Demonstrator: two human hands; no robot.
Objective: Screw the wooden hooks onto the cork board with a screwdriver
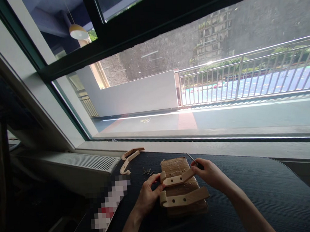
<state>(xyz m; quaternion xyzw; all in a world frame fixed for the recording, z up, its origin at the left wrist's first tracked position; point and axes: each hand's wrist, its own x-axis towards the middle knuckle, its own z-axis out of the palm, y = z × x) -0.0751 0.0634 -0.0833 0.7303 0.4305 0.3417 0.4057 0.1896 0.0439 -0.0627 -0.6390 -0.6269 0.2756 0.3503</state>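
A wooden board (pixel 174 166) with a pitted top lies on the dark table. Two pale wooden hooks rest across it, each with two dark holes. My left hand (pixel 149 194) is closed on the curled end of the upper wooden hook (pixel 177 180), thumb and fingers pinching it. My right hand (pixel 208 172) grips the dark handle of a screwdriver (pixel 197 162), whose thin metal shaft points up and left. Its fingers also sit against the straight end of that upper hook. Nearer to me, the lower wooden hook (pixel 186 197) lies untouched.
Several screws (pixel 147 171) lie on the dark table (pixel 244 184) left of the board. Two more wooden hooks (pixel 129 162) sit at the back left. A blurred white packet (pixel 110 205) is on the left side. Behind stand a radiator (pixel 76 167) and a window sill (pixel 199 149).
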